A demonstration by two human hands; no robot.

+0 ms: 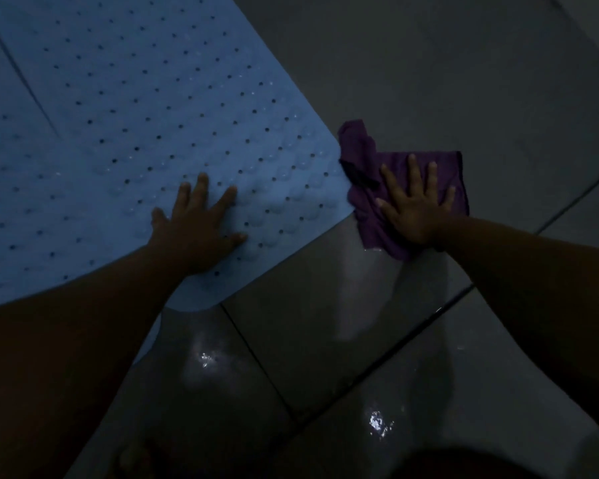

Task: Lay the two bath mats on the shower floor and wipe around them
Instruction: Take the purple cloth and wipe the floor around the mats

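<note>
A light blue bath mat [146, 98] with many small holes lies flat on the grey tiled floor. A second blue mat [0, 133] lies beside it at the far left, a seam between them. My left hand [201, 226] presses flat on the first mat near its right corner, fingers spread. My right hand [415, 209] presses flat on a purple cloth [370, 209] that lies on the tile right next to the mat's edge; part of the cloth overlaps the mat's corner.
Glossy grey floor tiles [325, 340] with dark grout lines fill the foreground and right side, wet with bright reflections. The scene is dim. Bare tile stretches beyond the cloth at the upper right.
</note>
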